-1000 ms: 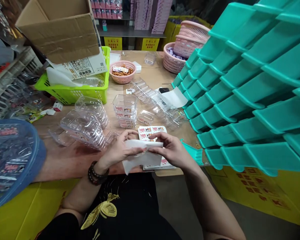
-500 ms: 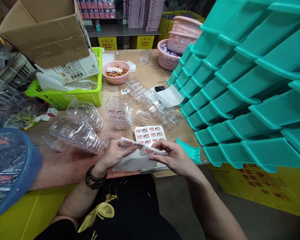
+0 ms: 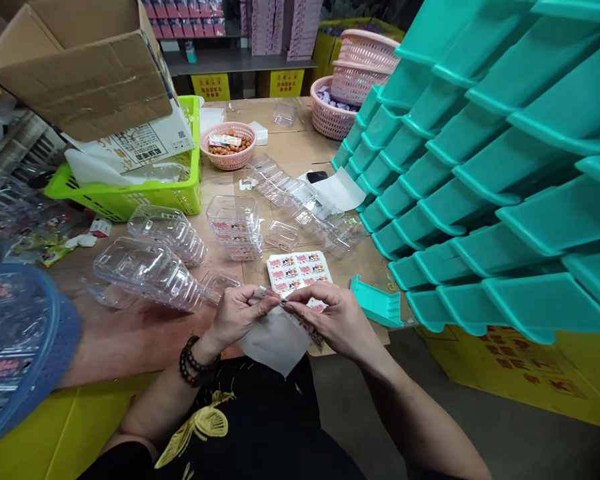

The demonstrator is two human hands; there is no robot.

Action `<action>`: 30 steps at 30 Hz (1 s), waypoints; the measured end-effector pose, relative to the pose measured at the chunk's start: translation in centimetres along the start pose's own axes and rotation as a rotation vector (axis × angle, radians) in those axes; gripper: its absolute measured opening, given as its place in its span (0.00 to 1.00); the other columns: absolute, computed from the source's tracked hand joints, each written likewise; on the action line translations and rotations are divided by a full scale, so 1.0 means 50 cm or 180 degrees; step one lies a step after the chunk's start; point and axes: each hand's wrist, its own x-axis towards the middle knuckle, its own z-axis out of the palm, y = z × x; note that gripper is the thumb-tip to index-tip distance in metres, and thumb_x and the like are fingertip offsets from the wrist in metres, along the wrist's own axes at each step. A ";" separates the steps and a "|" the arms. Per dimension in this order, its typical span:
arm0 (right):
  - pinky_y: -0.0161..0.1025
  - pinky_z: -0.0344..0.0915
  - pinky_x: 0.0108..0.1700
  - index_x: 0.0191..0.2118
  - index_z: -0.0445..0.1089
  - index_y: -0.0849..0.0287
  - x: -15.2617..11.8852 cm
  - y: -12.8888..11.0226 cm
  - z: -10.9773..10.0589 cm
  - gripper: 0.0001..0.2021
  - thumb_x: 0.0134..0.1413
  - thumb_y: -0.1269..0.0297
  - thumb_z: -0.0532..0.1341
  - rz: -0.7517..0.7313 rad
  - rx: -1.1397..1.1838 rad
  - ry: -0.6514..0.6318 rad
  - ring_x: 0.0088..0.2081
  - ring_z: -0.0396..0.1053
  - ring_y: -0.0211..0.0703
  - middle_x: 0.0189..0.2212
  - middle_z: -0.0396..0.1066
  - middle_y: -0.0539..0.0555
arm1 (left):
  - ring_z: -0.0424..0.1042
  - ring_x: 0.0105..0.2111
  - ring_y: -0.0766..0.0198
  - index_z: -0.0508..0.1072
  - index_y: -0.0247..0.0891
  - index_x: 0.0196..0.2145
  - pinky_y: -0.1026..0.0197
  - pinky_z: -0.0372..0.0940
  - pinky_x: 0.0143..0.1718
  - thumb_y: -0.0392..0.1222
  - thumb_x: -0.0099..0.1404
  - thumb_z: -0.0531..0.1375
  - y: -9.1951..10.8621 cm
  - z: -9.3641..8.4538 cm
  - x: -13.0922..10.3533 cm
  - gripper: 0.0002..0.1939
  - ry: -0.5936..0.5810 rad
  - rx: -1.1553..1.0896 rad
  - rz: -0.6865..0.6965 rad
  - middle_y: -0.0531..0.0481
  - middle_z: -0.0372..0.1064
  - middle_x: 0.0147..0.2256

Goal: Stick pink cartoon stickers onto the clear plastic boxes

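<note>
My left hand (image 3: 240,315) is closed on a sticker sheet (image 3: 275,343), whose pale back hangs down over the table's front edge. Thumb and fingers of my right hand (image 3: 337,315) pinch at the sheet's upper edge, close against the left fingertips. Whether a sticker is lifting there is too small to tell. Just beyond the hands lies a stack of sticker sheets (image 3: 300,262) printed with pink lettering and a cartoon animal. Behind it to the left, clear plastic boxes (image 3: 235,230) with such stickers stand stacked, beside a single clear piece (image 3: 281,235).
Nested clear boxes (image 3: 147,270) lie at the left, near a blue basin (image 3: 55,333) and a green basket (image 3: 180,193) under a carton (image 3: 80,73). Teal trays (image 3: 480,167) rise high at the right; one teal piece (image 3: 375,301) lies by my right hand.
The sheet has gone from held up with its printed strip showing to hanging pale back out. My hands have come closer together, fingertips now meeting at its edge.
</note>
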 end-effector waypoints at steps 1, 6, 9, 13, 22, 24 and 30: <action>0.47 0.67 0.45 0.33 0.78 0.52 -0.006 0.002 0.004 0.10 0.58 0.54 0.63 -0.0115 -0.0195 0.0145 0.34 0.74 0.46 0.31 0.78 0.54 | 0.69 0.23 0.66 0.79 0.33 0.26 0.65 0.62 0.26 0.60 0.54 0.68 -0.005 0.000 0.000 0.23 0.0017 0.0066 0.0009 0.48 0.74 0.23; 0.57 0.60 0.56 0.32 0.79 0.45 -0.034 0.021 -0.001 0.04 0.55 0.58 0.66 -0.0641 -0.0553 0.1256 0.45 0.70 0.52 0.41 0.75 0.54 | 0.71 0.27 0.64 0.79 0.34 0.32 0.64 0.64 0.29 0.60 0.58 0.65 -0.021 0.004 0.000 0.23 -0.0227 -0.0214 -0.0067 0.47 0.76 0.28; 0.51 0.67 0.48 0.44 0.77 0.43 0.000 0.055 -0.030 0.10 0.60 0.56 0.60 -0.0367 0.0285 0.1724 0.43 0.69 0.50 0.41 0.71 0.55 | 0.74 0.38 0.59 0.80 0.35 0.39 0.61 0.66 0.40 0.55 0.61 0.64 -0.020 0.003 -0.001 0.19 -0.0452 -0.0275 -0.0012 0.43 0.78 0.37; 0.51 0.67 0.52 0.69 0.52 0.44 0.109 0.112 -0.062 0.35 0.57 0.56 0.62 0.0072 -0.0153 0.1076 0.45 0.69 0.50 0.48 0.70 0.55 | 0.73 0.35 0.60 0.80 0.35 0.36 0.61 0.65 0.38 0.50 0.59 0.65 -0.013 -0.006 -0.004 0.15 -0.0637 -0.0486 -0.0158 0.43 0.77 0.35; 0.68 0.54 0.60 0.72 0.26 0.65 0.205 0.228 -0.138 0.63 0.41 0.52 0.70 0.0982 -0.2125 0.0816 0.64 0.53 0.76 0.67 0.49 0.73 | 0.61 0.20 0.62 0.74 0.37 0.15 0.57 0.55 0.23 0.60 0.58 0.53 0.003 -0.030 -0.020 0.26 -0.0392 -0.1202 0.0091 0.44 0.62 0.16; 0.67 0.56 0.59 0.72 0.27 0.65 0.195 0.251 -0.150 0.64 0.39 0.51 0.71 0.1367 -0.2015 0.0715 0.64 0.54 0.76 0.67 0.49 0.75 | 0.58 0.15 0.64 0.74 0.37 0.15 0.58 0.52 0.19 0.66 0.62 0.45 0.004 -0.024 -0.012 0.36 -0.0529 -0.1436 -0.0243 0.43 0.60 0.13; 0.66 0.50 0.63 0.71 0.30 0.67 0.168 0.270 -0.155 0.60 0.42 0.53 0.69 0.1149 -0.1780 0.0964 0.63 0.57 0.69 0.61 0.56 0.75 | 0.54 0.10 0.73 0.80 0.31 0.37 0.65 0.46 0.15 0.63 0.57 0.63 0.007 0.027 0.025 0.28 -0.1275 -0.1455 -0.1059 0.45 0.73 0.19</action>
